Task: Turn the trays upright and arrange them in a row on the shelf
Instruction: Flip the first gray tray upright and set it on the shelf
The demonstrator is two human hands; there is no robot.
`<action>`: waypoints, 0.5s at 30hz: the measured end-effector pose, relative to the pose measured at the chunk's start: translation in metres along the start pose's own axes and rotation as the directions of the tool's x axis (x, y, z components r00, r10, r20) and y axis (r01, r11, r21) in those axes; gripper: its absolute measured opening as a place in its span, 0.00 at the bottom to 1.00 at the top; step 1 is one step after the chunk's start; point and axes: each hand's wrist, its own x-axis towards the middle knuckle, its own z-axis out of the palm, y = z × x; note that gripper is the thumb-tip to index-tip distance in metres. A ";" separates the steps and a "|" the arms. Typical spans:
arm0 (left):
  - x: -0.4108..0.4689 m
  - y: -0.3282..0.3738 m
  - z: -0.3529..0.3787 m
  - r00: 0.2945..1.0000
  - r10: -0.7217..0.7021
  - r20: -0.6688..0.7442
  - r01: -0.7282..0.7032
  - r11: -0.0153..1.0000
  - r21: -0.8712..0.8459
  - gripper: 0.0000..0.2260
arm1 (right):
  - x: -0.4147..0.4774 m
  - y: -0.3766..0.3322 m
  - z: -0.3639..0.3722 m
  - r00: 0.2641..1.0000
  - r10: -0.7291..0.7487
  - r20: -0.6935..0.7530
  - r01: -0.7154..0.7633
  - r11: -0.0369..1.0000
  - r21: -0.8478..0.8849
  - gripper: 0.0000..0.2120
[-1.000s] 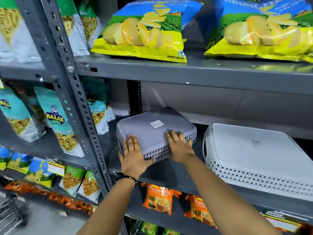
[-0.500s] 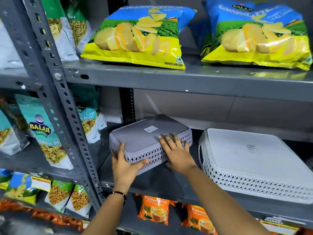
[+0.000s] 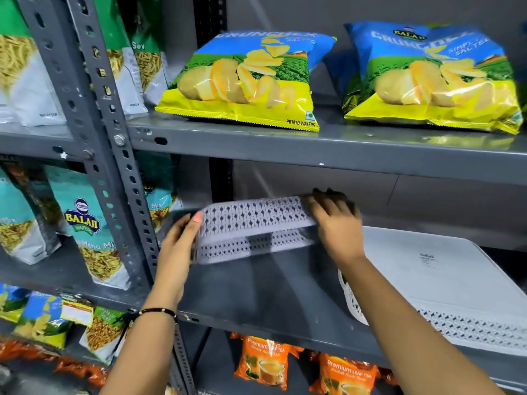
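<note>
A small grey perforated tray (image 3: 251, 226) is lifted off the middle shelf (image 3: 256, 292) and tipped, its lattice side wall facing me. My left hand (image 3: 178, 246) grips its left end with the thumb on the wall. My right hand (image 3: 333, 223) holds its right end, fingers curled over the top edge. A larger white perforated tray (image 3: 445, 283) lies upside down on the same shelf to the right, partly behind my right forearm.
Two potato wafer bags (image 3: 245, 81) lie on the shelf above, leaving low headroom. A perforated grey upright post (image 3: 114, 166) stands just left of my left hand. Snack packs (image 3: 88, 223) fill the left bay. Orange tea packets (image 3: 265, 363) hang below.
The grey tray lay upside down on the shelf under both palms. My hands moved to its ends, lifted it and tipped it so the side wall faces me.
</note>
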 end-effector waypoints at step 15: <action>0.014 -0.089 0.019 0.922 0.028 -0.387 0.018 0.993 0.115 0.13 | 0.046 -0.001 -0.030 0.989 0.039 0.140 -0.045 0.998 0.043 0.26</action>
